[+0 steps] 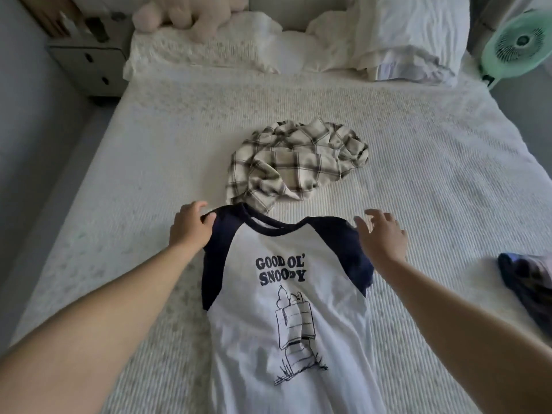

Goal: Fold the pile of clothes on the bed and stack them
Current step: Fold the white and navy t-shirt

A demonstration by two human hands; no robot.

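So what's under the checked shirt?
Under the crumpled checked shirt only the white bedspread shows around it. Its near edge meets the Snoopy T-shirt collar. Anything beneath its folds is covered.

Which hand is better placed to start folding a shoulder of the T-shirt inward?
Left, probably. The left hand already pinches the navy shoulder of the T-shirt, so it could carry that side inward. The right hand is open, fingers spread over the other sleeve, gripping nothing.

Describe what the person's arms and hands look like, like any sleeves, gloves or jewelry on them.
Both forearms are bare as far as the picture shows, with no sleeves in view. The left hand and right hand wear no gloves, and no watch, bracelet or ring shows, though the right hand is slightly blurred.
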